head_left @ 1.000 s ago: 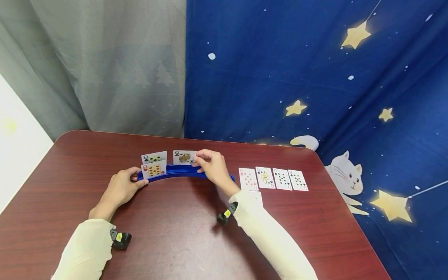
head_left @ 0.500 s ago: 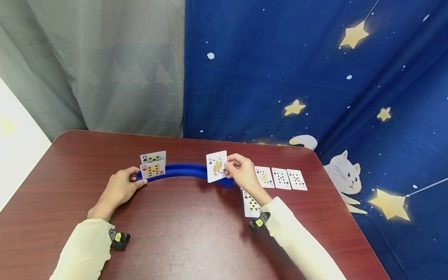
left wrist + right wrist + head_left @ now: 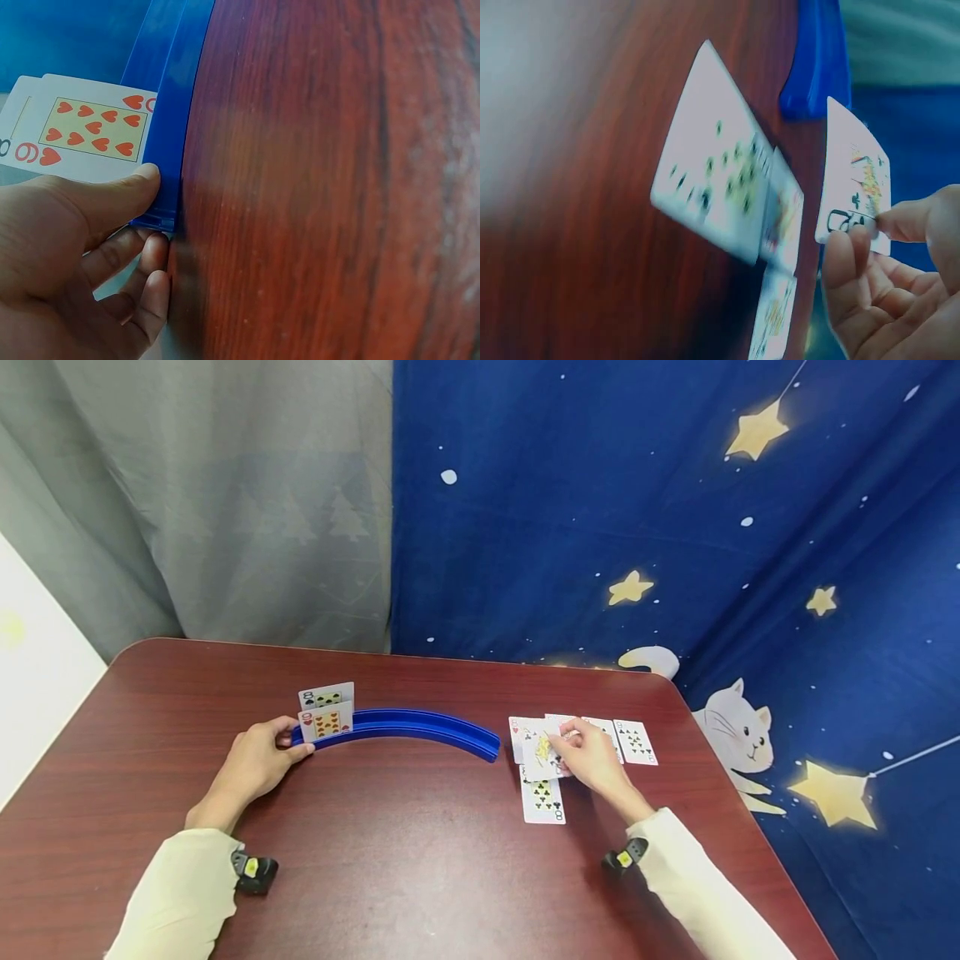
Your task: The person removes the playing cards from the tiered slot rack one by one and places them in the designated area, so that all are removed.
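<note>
My left hand grips the left end of a curved blue card holder, thumb on the front and fingers at the end. Two playing cards stand in the holder there: a hearts card in front and a black-suited card behind it, mostly covered. Over on the right, my right hand pinches a queen playing card between thumb and fingers. The head view has that queen overlapping the cards that lie right of the holder; the right wrist view puts it above the tabletop.
A row of face-up cards lies on the brown table, partly covered by the right hand and the queen. A clubs card lies nearer than the row. Grey and blue curtains hang behind the table.
My right hand has lifted the queen out of the holder's middle and carried it right, to over the laid-out cards. The left hand has stayed on the holder's left end.
</note>
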Available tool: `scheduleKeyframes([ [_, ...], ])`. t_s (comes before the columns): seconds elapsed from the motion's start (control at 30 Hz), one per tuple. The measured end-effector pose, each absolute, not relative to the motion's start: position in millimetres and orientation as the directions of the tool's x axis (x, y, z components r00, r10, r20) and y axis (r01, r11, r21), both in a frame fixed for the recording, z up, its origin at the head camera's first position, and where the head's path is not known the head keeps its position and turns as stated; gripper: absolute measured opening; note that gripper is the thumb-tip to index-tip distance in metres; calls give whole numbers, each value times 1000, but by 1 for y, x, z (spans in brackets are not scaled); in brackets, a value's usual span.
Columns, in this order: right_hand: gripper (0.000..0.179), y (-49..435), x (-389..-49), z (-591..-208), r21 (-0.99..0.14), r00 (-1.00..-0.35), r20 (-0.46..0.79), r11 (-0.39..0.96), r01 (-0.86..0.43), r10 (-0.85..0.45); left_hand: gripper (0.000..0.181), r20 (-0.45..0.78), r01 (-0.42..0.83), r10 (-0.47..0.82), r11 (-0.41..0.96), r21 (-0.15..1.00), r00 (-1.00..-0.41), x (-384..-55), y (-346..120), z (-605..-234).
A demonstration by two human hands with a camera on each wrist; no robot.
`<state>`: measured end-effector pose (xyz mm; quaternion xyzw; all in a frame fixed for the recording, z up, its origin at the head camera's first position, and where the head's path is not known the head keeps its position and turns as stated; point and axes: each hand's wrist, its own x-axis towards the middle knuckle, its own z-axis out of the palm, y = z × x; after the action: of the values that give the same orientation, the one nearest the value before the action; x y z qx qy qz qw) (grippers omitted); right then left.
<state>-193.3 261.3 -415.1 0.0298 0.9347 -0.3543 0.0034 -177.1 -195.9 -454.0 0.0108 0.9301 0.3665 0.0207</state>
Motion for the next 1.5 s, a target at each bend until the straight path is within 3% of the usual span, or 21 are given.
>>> scheduleKeyframes([
  [0.4, 22, 322, -180, -425, -535, -984, -167, 834, 137, 54, 42, -34, -3, 28, 736, 677, -999, -177, -198, -453],
  [1.03, 28, 317, -180, -429, -330, -976, -213, 937, 117, 47, 42, -22, 5, 26, 736, 677, -999, -177, -197, -454],
  [1.3, 10, 282, -186, -413, -328, -995, 73, 940, -92, -72, 38, -14, 9, 26, 725, 688, -1000, -178, -195, -455],
  [1.5, 8, 226, -192, -410, -544, -960, 186, 792, -278, -209, 37, -15, 8, 26, 726, 688, -1000, -177, -195, -455],
])
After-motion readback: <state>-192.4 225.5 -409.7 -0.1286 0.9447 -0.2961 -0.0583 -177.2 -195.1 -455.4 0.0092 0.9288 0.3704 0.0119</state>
